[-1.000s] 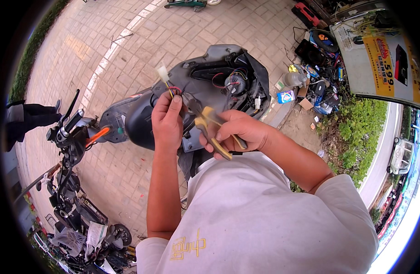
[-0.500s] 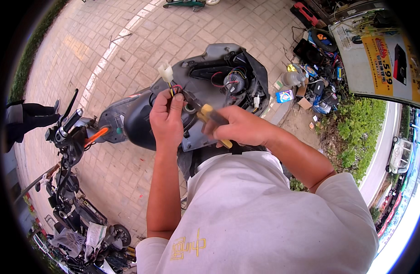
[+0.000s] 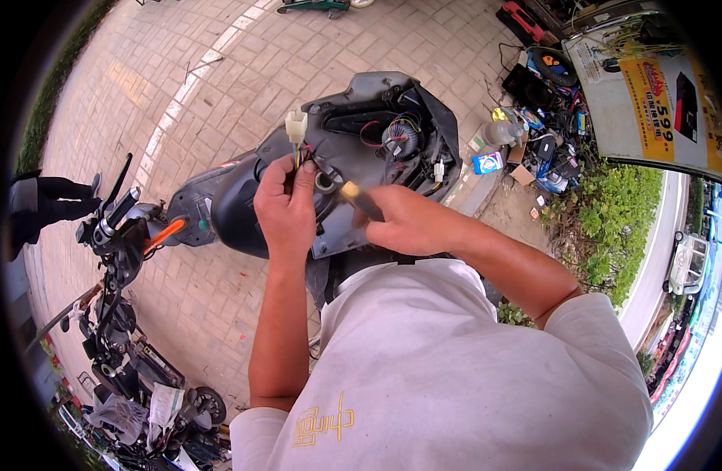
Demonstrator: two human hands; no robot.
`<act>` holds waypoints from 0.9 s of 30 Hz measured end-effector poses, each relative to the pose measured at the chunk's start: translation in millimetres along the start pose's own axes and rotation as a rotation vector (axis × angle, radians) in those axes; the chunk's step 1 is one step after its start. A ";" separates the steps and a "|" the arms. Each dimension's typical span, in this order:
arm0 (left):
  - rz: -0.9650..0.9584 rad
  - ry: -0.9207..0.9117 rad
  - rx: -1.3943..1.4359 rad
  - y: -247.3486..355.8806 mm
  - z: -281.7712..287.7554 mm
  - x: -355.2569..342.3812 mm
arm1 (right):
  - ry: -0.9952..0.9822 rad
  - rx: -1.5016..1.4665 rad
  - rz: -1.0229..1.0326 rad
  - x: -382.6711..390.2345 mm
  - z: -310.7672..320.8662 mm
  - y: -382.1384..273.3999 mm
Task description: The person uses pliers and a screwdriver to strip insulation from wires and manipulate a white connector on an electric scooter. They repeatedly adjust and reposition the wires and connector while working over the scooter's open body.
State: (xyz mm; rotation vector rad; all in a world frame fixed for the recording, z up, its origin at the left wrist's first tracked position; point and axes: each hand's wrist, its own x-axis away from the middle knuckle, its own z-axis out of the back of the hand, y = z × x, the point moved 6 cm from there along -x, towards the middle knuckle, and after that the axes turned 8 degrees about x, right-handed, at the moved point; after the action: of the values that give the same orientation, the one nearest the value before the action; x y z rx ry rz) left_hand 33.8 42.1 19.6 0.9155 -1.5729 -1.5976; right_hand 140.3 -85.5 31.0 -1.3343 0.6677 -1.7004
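Observation:
A white plastic connector with thin coloured wires stands up from my left hand, whose thumb and fingers pinch the wires just below it. My right hand is wrapped round pliers with yellow-and-dark handles, slightly blurred. Their dark jaws reach the wires beside my left thumb; the exact bite is too small to tell. Beneath both hands lies the opened rear body of a dark scooter. Inside it are a round ribbed metal part and another white connector on a lead.
The scooter's handlebar is at the left, close to a person in dark trousers. More parked two-wheelers crowd the lower left. Boxes, a clear jug and mixed parts are heaped at the right, by a signboard and green bushes.
My right hand has closed on the pliers; the lower yellow handle, spread out before, no longer shows. The white connector has turned and shifted slightly right, while my left hand keeps its pinch.

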 end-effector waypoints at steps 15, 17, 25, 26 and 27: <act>0.187 -0.076 0.455 -21.8 -3.9 -0.6 | 0.141 -0.173 -0.061 -1.4 -9.6 1.1; 0.176 -0.080 0.493 -24.0 -3.4 -1.0 | 0.101 -0.253 -0.102 -2.1 -12.8 3.2; 0.139 -0.057 0.351 -16.5 -2.7 -2.8 | 0.011 -0.198 -0.079 -1.0 -4.5 -2.0; 0.127 -0.053 0.308 -15.0 -2.7 -3.2 | 0.001 -0.227 -0.093 -0.5 -4.3 -1.3; 0.103 -0.056 0.261 -13.6 -2.6 -3.2 | -0.011 -0.256 -0.107 -0.1 -4.6 -0.9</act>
State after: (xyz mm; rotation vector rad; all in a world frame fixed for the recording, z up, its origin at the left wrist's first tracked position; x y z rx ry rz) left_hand 37.6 43.8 6.0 0.9147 -1.8688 -1.3791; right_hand 135.6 -85.4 30.3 -1.5805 0.8425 -1.7337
